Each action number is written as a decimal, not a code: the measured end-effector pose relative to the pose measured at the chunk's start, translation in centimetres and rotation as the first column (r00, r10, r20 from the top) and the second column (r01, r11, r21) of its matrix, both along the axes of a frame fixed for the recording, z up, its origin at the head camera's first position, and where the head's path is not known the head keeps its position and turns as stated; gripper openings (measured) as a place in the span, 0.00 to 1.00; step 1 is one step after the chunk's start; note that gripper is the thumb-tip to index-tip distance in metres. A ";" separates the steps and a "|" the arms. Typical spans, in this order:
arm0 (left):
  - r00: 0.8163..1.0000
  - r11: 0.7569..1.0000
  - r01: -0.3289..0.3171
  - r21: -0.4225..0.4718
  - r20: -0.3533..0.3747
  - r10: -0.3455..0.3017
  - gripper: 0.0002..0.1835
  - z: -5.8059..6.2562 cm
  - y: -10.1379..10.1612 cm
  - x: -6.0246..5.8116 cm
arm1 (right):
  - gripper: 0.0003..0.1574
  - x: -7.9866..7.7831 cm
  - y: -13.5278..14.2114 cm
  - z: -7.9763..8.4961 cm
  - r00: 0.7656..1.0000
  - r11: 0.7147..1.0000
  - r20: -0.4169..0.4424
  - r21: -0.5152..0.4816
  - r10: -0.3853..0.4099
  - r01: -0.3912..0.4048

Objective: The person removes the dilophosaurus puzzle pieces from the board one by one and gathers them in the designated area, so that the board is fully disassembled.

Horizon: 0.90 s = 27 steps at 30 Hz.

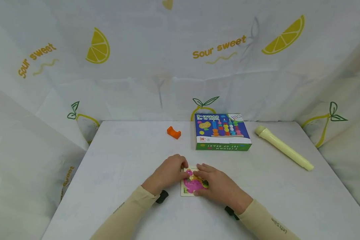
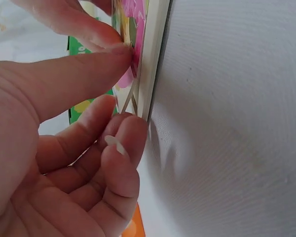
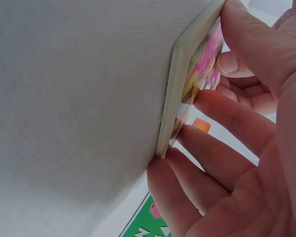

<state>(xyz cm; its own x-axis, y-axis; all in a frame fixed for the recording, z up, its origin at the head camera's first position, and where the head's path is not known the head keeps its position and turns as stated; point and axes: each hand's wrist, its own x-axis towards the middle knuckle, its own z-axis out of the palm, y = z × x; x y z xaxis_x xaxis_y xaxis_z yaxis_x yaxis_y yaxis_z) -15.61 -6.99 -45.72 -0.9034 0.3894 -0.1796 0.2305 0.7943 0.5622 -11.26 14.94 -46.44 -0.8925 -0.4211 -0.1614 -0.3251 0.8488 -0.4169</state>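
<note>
A small square wooden jigsaw puzzle (image 1: 193,187) with a pink animal picture lies flat on the table between both hands. My left hand (image 1: 170,171) is at its far left corner, fingers curled by the edge and thumb on the picture. In the left wrist view it pinches a puzzle piece (image 2: 127,98), which sits tilted above the pale board (image 2: 157,54). My right hand (image 1: 219,184) spans the puzzle's right side, thumb at the near edge and fingertips over the picture and far edge (image 3: 168,111). It grips the board.
Behind the puzzle lies a bead-set box (image 1: 222,132). An orange curved block (image 1: 174,132) stands left of the box, and a pale yellow stick (image 1: 283,147) lies to its right. White printed cloth (image 1: 150,66) hangs behind the white table (image 1: 123,156).
</note>
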 end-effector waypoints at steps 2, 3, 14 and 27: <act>1.000 1.000 -0.012 0.023 0.001 0.012 0.13 -0.1 -0.1 0.0 | 0.42 0.0 0.0 0.0 1.000 1.000 -0.001 0.001 -0.002 0.002; 1.000 0.999 -0.019 0.038 0.003 0.019 0.13 -0.2 -0.1 0.0 | 0.42 0.0 0.0 0.1 1.000 1.000 -0.002 0.002 -0.003 0.003; 0.995 0.976 -0.053 0.213 0.098 0.033 0.04 -0.6 -1.3 -0.7 | 0.43 0.2 -0.2 0.2 1.000 1.000 0.013 0.015 -0.019 0.019; 0.992 0.967 -0.060 0.249 0.121 0.031 0.04 -0.9 -1.9 -1.1 | 0.43 0.1 -0.2 0.3 1.000 1.000 -0.020 0.022 0.007 -0.006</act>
<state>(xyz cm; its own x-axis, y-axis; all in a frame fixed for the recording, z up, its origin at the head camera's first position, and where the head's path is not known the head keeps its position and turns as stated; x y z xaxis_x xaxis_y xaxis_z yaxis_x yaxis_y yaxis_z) -16.72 -8.94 -46.59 -0.9002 0.3942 -0.1849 0.1194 0.6319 0.7658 -11.16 14.75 -46.14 -0.8931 -0.4233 -0.1524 -0.3388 0.8555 -0.3915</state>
